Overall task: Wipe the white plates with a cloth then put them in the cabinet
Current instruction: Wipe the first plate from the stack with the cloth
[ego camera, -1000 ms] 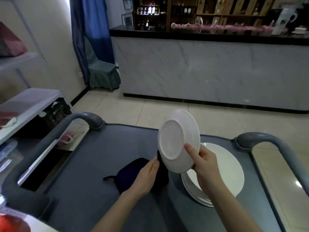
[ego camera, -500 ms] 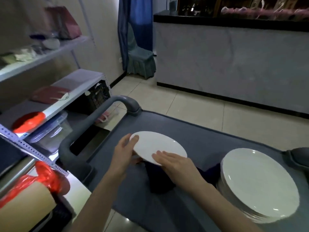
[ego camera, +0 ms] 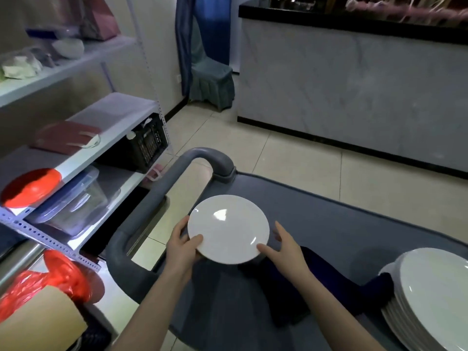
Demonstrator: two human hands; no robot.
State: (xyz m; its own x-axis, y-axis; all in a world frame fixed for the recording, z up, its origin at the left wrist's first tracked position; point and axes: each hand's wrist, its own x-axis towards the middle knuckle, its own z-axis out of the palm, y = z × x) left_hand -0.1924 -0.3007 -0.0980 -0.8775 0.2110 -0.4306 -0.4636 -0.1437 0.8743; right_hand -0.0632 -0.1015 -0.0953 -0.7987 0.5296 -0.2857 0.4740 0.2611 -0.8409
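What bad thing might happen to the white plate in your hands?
1. The left hand pinches the small plate only at its rim, and the right hand looks open beside it, so the plate might slip and drop onto the grey cart.
2. The dark cloth lies against the stack of plates. Tugging the cloth could nudge that stack.

I see left hand (ego camera: 181, 249) gripping small white plate (ego camera: 228, 229) at its left rim, thumb on top, plate face-up over grey cart (ego camera: 329, 224). Right hand (ego camera: 286, 252) at right rim, fingers straight, thumb touching the edge. Dark cloth (ego camera: 291, 295) lies on cart under right forearm, reaching plate stack (ego camera: 430, 295) at far right.
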